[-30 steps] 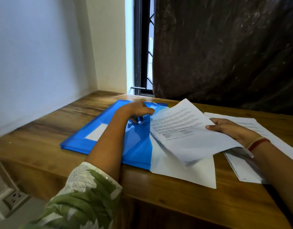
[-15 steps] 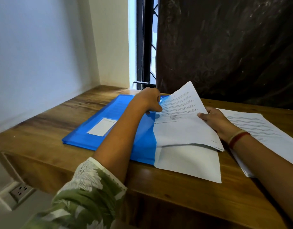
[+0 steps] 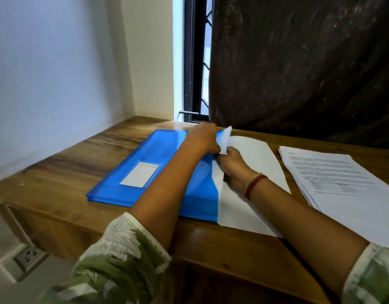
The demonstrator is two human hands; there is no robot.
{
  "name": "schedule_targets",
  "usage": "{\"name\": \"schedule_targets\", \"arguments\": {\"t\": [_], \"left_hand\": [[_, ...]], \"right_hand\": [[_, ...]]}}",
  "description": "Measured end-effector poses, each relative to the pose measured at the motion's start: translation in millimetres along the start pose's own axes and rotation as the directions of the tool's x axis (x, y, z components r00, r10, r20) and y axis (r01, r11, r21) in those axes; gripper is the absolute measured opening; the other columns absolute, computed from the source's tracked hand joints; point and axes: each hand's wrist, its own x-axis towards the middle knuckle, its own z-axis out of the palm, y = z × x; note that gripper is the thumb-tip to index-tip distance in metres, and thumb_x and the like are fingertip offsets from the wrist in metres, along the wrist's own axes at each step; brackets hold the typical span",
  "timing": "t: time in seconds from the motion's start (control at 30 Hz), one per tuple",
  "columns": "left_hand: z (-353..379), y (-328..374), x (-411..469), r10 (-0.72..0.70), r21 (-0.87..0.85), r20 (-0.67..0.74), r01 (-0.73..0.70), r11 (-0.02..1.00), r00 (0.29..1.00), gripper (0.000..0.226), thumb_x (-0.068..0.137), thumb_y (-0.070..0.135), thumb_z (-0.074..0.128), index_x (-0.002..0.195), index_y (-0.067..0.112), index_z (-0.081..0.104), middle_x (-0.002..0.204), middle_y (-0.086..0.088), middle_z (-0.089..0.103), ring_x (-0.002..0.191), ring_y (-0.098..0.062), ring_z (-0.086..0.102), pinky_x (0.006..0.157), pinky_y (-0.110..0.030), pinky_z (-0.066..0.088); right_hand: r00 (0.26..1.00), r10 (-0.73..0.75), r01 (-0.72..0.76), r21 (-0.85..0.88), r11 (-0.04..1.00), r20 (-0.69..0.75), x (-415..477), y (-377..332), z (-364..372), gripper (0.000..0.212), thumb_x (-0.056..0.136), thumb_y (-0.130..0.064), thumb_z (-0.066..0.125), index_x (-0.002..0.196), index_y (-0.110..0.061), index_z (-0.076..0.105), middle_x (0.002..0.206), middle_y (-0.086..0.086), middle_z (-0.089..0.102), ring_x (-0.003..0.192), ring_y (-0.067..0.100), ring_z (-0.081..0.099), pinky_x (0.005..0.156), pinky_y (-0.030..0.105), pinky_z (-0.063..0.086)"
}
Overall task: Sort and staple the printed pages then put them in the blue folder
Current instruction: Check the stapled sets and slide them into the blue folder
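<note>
Gripping paper at the blue folder's open edge

The blue folder (image 3: pixel 127 154) lies flat on the wooden desk (image 3: pixel 64 172). It is glossy, translucent plastic with a white label (image 3: pixel 139 174) on its cover. Its right edge overlaps the white sheets (image 3: pixel 259 163), which stick out onto the desk; one corner curls upward between the hands. The left hand (image 3: pixel 203 137) curls its fingers over the folder's far right edge. The right hand (image 3: pixel 232 164) pinches the sheets just beside it. A printed stack (image 3: pixel 334 178) lies apart, farther right.
</note>
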Motion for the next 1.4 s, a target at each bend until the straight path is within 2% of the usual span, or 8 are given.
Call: {"name": "schedule_targets", "arguments": {"t": [0.13, 0.23, 0.43, 0.53, 0.73, 0.97, 1.27, 1.4], "left_hand": [[0, 0, -3, -0.022, -0.025, 0.014, 0.023, 0.999, 1.0, 0.032, 0.082, 0.018, 0.065, 0.111, 0.008, 0.059, 0.11, -0.013, 0.062, 0.084, -0.028, 0.065, 0.082, -0.036, 0.057], [3, -1, -1, -0.024, -0.025, 0.008, 0.024, 0.999, 1.0, 0.027, 0.083, 0.017, 0.065, 0.108, 0.007, 0.061, 0.106, -0.012, 0.063, 0.074, -0.024, 0.06, 0.081, -0.034, 0.058], [4, 4, -2, -0.011, -0.032, 0.016, 0.012, 0.999, 1.0, 0.034, 0.085, 0.025, 0.069, 0.113, 0.008, 0.06, 0.109, -0.011, 0.061, 0.083, -0.023, 0.06, 0.086, -0.035, 0.056], [3, 3, -2, -0.018, -0.022, 0.003, 0.018, 1.0, 1.0, 0.035, 0.084, 0.027, 0.069, 0.112, 0.009, 0.06, 0.11, -0.01, 0.061, 0.086, -0.024, 0.062, 0.085, -0.036, 0.057], [3, -1, -1, -0.019, -0.007, -0.035, 0.018, 1.0, 0.999, 0.034, 0.084, 0.024, 0.067, 0.112, 0.009, 0.06, 0.109, -0.01, 0.064, 0.095, -0.024, 0.062, 0.087, -0.033, 0.055], [3, 3, -3, -0.025, -0.011, -0.034, 0.024, 1.0, 0.999, 0.034, 0.083, 0.027, 0.069, 0.11, 0.008, 0.061, 0.109, -0.011, 0.063, 0.098, -0.025, 0.061, 0.085, -0.032, 0.054], [10, 3, 1, -0.03, 0.083, 0.019, 0.028, 0.996, 0.999, 0.023, 0.08, 0.027, 0.069, 0.091, 0.012, 0.056, 0.101, -0.009, 0.062, 0.091, -0.023, 0.059, 0.08, -0.031, 0.052], [14, 8, -1, -0.045, 0.121, 0.032, 0.041, 0.992, 0.998, 0.031, 0.081, 0.035, 0.069, 0.103, 0.014, 0.063, 0.107, -0.006, 0.063, 0.098, -0.024, 0.06, 0.082, -0.033, 0.05]], "right_hand": [[0.997, 0.072, -0.071, -0.029, 0.997, 0.032, 3, -2, 8, 0.004, 0.093, -0.009, 0.055, 0.096, -0.011, 0.056, 0.095, 0.013, 0.064, 0.084, 0.026, 0.064, 0.073, 0.039, 0.056], [0.996, 0.062, -0.065, -0.044, 0.997, -0.065, 5, 0, -4, 0.018, 0.089, -0.011, 0.065, 0.079, -0.015, 0.05, 0.074, 0.009, 0.054, 0.066, 0.021, 0.056, 0.063, 0.033, 0.056], [0.995, 0.045, -0.05, -0.057, 0.997, -0.086, 6, -1, -8, 0.018, 0.083, 0.007, 0.063, 0.081, -0.01, 0.061, 0.094, 0.017, 0.067, 0.086, 0.029, 0.069, 0.084, 0.042, 0.058], [0.996, 0.034, -0.039, -0.066, 0.997, -0.079, 9, -1, -2, 0.019, 0.078, 0.011, 0.064, 0.077, -0.009, 0.065, 0.09, 0.019, 0.069, 0.085, 0.033, 0.07, 0.081, 0.046, 0.059], [0.99, 0.006, -0.024, -0.129, 0.991, -0.14, 3, -4, -19, 0.015, 0.081, 0.002, 0.069, 0.085, -0.011, 0.064, 0.089, 0.014, 0.064, 0.073, 0.021, 0.062, 0.07, 0.03, 0.056], [0.995, 0.019, -0.015, 0.041, 0.999, -0.102, 1, 2, -2, 0.022, 0.08, 0.012, 0.061, 0.083, -0.01, 0.059, 0.091, 0.016, 0.063, 0.075, 0.026, 0.065, 0.068, 0.03, 0.056], [0.997, -0.061, 0.058, -0.064, 0.996, -0.042, -2, 7, -9, 0.022, 0.074, 0.014, 0.063, 0.065, -0.006, 0.062, 0.073, 0.016, 0.062, 0.07, 0.03, 0.061, 0.08, 0.045, 0.056], [0.974, -0.179, 0.154, -0.174, 0.973, -0.14, -1, 5, -45, 0.015, 0.081, 0.003, 0.066, 0.075, -0.01, 0.069, 0.082, 0.012, 0.068, 0.075, 0.026, 0.066, 0.071, 0.034, 0.059]]}}
